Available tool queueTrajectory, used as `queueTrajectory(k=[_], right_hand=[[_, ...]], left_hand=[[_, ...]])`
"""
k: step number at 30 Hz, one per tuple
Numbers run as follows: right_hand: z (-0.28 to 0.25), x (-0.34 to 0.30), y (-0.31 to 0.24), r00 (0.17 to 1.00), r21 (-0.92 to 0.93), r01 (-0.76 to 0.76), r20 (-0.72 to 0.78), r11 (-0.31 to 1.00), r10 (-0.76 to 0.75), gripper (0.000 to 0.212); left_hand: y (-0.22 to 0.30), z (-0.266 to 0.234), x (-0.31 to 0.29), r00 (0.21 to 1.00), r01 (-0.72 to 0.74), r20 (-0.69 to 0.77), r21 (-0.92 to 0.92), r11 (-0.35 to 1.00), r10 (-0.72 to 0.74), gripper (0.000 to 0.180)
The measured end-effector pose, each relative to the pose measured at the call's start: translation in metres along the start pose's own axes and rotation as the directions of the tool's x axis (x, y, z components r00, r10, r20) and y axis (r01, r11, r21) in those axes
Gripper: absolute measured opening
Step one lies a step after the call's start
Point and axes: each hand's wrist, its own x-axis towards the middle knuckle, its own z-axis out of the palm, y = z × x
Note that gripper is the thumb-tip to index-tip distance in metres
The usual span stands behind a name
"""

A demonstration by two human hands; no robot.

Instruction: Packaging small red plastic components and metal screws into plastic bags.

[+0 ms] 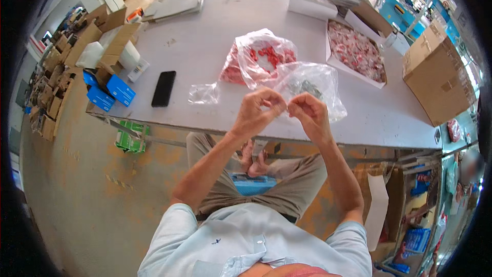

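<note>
Closest to me, both hands are raised over the near edge of the grey table (205,46), fingertips almost meeting. My left hand (256,113) has its fingers pinched shut on something too small to make out; my right hand (307,113) is curled the same way, thumb against forefinger, and I cannot tell what it grips. Just beyond them lies a clear plastic bag (312,84), and farther off a bag of red parts (259,59). Left of my hands sit a small empty bag (203,93) and a black phone (163,88). Far right is an open box of red pieces (356,51).
</note>
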Motion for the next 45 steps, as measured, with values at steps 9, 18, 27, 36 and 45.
queueTrajectory(k=[9, 18, 27, 36, 45], right_hand=[[-0.007, -0.005, 0.009, 0.999, 0.004, -0.004, 0.051, 1.000, 0.004, 0.007], [-0.013, -0.013, 0.010, 0.999, -0.010, 0.002, -0.045, 1.000, -0.003, 0.008], [-0.013, -0.009, -0.001, 0.999, 0.078, -0.025, 0.026, 0.997, 0.023, 0.009], [-0.010, -0.020, 0.007, 1.000, 0.183, 0.002, -0.024, 0.983, 0.002, 0.006], [-0.009, -0.024, 0.016, 1.000, 0.164, 0.015, 0.009, 0.986, -0.016, 0.010]], left_hand=[[0.003, 0.001, 0.000, 0.992, 0.082, 0.098, -0.061, 0.995, -0.076, 0.008], [0.002, 0.002, -0.003, 0.981, 0.192, 0.056, -0.190, 0.963, -0.185, 0.009], [0.006, -0.008, -0.001, 0.950, 0.312, 0.125, -0.332, 0.890, -0.286, 0.006], [0.003, 0.000, -0.011, 0.951, 0.308, 0.178, -0.543, 0.781, -0.251, 0.011], [-0.003, 0.003, -0.009, 0.977, 0.168, 0.167, -0.231, 0.958, -0.131, 0.013]])
